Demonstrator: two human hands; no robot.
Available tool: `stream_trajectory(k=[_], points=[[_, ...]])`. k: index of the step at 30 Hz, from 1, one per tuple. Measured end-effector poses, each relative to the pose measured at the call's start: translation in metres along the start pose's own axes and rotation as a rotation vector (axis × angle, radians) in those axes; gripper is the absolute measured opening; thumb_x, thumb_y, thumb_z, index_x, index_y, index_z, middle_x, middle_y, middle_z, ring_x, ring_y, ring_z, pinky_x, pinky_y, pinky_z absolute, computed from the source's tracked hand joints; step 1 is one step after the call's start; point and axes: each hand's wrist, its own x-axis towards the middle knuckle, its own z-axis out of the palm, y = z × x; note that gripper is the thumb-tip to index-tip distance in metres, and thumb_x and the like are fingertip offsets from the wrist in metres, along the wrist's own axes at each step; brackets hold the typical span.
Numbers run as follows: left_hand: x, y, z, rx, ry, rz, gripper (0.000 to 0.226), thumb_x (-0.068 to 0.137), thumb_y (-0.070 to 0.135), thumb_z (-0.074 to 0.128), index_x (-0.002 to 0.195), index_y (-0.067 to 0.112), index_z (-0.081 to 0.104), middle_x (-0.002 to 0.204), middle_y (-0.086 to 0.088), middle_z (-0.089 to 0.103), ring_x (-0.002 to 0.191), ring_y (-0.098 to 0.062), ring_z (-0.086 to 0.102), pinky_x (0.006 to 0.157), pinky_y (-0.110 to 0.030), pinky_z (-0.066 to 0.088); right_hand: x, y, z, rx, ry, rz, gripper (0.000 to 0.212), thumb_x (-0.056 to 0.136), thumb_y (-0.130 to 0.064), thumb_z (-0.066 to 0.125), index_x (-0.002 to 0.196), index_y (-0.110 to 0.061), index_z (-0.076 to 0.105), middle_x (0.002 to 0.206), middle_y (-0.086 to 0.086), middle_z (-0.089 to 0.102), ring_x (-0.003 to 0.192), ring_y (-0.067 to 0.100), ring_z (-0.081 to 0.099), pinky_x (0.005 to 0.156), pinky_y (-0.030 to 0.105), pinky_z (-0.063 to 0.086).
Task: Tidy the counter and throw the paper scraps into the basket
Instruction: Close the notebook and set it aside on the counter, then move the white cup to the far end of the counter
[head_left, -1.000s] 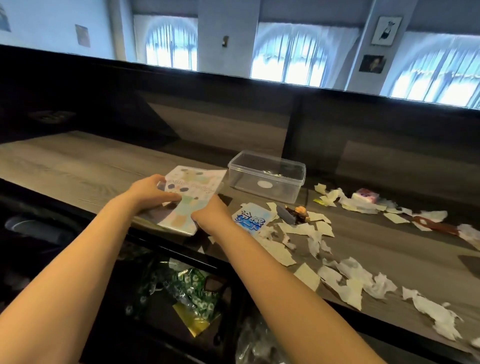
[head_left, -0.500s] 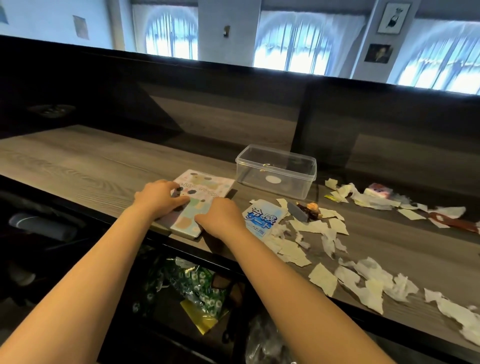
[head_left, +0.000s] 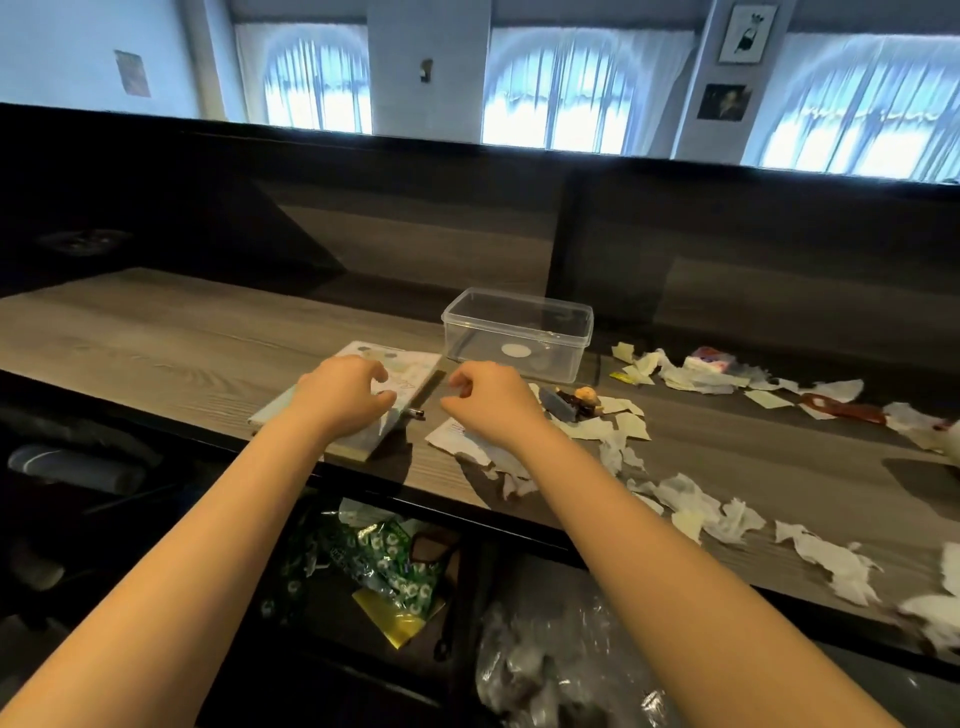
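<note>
A pastel patterned notebook (head_left: 410, 370) lies flat on the wooden counter (head_left: 156, 338) near its front edge. My left hand (head_left: 345, 397) hovers over it with curled, spread fingers, holding nothing. My right hand (head_left: 491, 400) hangs just right of the notebook, fingers loosely curled and empty, above a white paper piece (head_left: 452, 434). Torn paper scraps (head_left: 691, 493) trail across the counter to the right. A small pen-like tip (head_left: 415, 413) pokes out beside the notebook.
A clear plastic box (head_left: 519, 332) stands behind my hands. Small items (head_left: 571, 402) and a pink packet (head_left: 709, 359) lie among the scraps; a reddish-brown object (head_left: 844, 410) lies further right. Below the counter are a bin with green-patterned wrapping (head_left: 384, 561) and crumpled plastic (head_left: 545, 654).
The notebook went from lifted in both hands to lying flat on the counter. Both hands have let go of it, and the right hand has shifted right, off the notebook.
</note>
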Motion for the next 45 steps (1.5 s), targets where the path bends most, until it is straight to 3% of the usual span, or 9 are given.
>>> stream_trajectory(k=[5, 11, 16, 22, 30, 33, 35, 40, 45], points=[[-0.028, 0.061, -0.004, 0.05, -0.044, 0.164, 0.039, 0.091, 0.036, 0.054, 0.124, 0.015, 0.057, 0.124, -0.007, 0.06, 0.111, -0.023, 0.055, 0.088, -0.032, 0.043, -0.043, 0.032, -0.046, -0.201, -0.026, 0.021, 0.039, 0.091, -0.038, 0.055, 0.125, -0.02, 0.056, 0.125, 0.003, 0.06, 0.11, 0.022, 0.056, 0.092, 0.041, 0.05], [-0.052, 0.141, 0.017, -0.006, -0.105, 0.34, 0.042, 0.089, 0.039, 0.055, 0.125, 0.019, 0.056, 0.129, -0.003, 0.058, 0.117, -0.023, 0.054, 0.096, -0.038, 0.046, -0.111, 0.091, -0.097, -0.229, 0.027, 0.127, 0.036, 0.09, -0.038, 0.053, 0.123, -0.023, 0.056, 0.12, 0.001, 0.061, 0.105, 0.02, 0.057, 0.085, 0.037, 0.051], [-0.054, 0.225, 0.039, -0.01, -0.197, 0.443, 0.04, 0.088, 0.037, 0.054, 0.124, 0.019, 0.057, 0.126, -0.003, 0.059, 0.113, -0.022, 0.055, 0.096, -0.04, 0.047, -0.154, 0.15, -0.144, -0.289, 0.108, 0.25, 0.038, 0.09, -0.039, 0.054, 0.124, -0.022, 0.057, 0.127, 0.0, 0.059, 0.114, 0.02, 0.055, 0.093, 0.037, 0.048], [-0.041, 0.337, 0.063, 0.146, -0.279, 0.513, 0.022, 0.087, 0.031, 0.05, 0.097, 0.015, 0.061, 0.104, -0.006, 0.062, 0.095, -0.024, 0.056, 0.083, -0.036, 0.048, -0.184, 0.233, -0.211, -0.451, 0.251, 0.413, 0.046, 0.089, -0.039, 0.055, 0.131, -0.02, 0.051, 0.132, 0.005, 0.053, 0.12, 0.026, 0.049, 0.095, 0.043, 0.047], [-0.027, 0.456, 0.092, -0.024, -0.443, 0.46, 0.042, 0.091, 0.031, 0.051, 0.127, 0.011, 0.053, 0.131, -0.008, 0.054, 0.119, -0.025, 0.051, 0.094, -0.034, 0.042, -0.186, 0.329, -0.288, -0.429, 0.343, 0.702, 0.059, 0.094, -0.046, 0.044, 0.142, -0.013, 0.033, 0.144, 0.013, 0.04, 0.13, 0.036, 0.038, 0.102, 0.048, 0.039], [-0.029, 0.488, 0.103, -0.271, -0.516, 0.346, 0.044, 0.094, 0.036, 0.045, 0.13, 0.011, 0.049, 0.131, -0.01, 0.052, 0.118, -0.028, 0.052, 0.092, -0.034, 0.042, -0.178, 0.357, -0.302, -0.313, 0.303, 0.809, 0.062, 0.096, -0.05, 0.036, 0.143, -0.011, 0.031, 0.146, 0.014, 0.04, 0.131, 0.035, 0.04, 0.105, 0.048, 0.038], [-0.029, 0.507, 0.114, -0.639, -0.653, 0.147, 0.049, 0.096, 0.04, 0.043, 0.136, 0.012, 0.042, 0.133, -0.011, 0.05, 0.115, -0.029, 0.054, 0.095, -0.037, 0.047, -0.173, 0.369, -0.308, -0.239, 0.271, 0.849, 0.063, 0.096, -0.052, 0.032, 0.142, -0.009, 0.035, 0.145, 0.015, 0.043, 0.129, 0.034, 0.043, 0.107, 0.047, 0.037], [-0.031, 0.539, 0.138, -1.256, -0.924, -0.137, 0.056, 0.097, 0.036, 0.044, 0.147, 0.018, 0.025, 0.15, -0.013, 0.031, 0.134, -0.035, 0.037, 0.104, -0.045, 0.037, -0.17, 0.39, -0.309, -0.002, 0.272, 0.877, 0.065, 0.098, -0.049, 0.032, 0.144, -0.004, 0.031, 0.145, 0.017, 0.042, 0.126, 0.035, 0.047, 0.104, 0.043, 0.04], [-0.042, 0.551, 0.144, -1.449, -0.994, -0.214, 0.066, 0.094, 0.045, 0.043, 0.148, 0.014, 0.022, 0.149, -0.012, 0.034, 0.127, -0.033, 0.043, 0.072, -0.04, 0.044, -0.176, 0.4, -0.294, 0.248, 0.454, 0.865, 0.068, 0.092, -0.049, 0.047, 0.144, -0.01, 0.03, 0.145, 0.016, 0.041, 0.128, 0.035, 0.043, 0.1, 0.043, 0.041]])
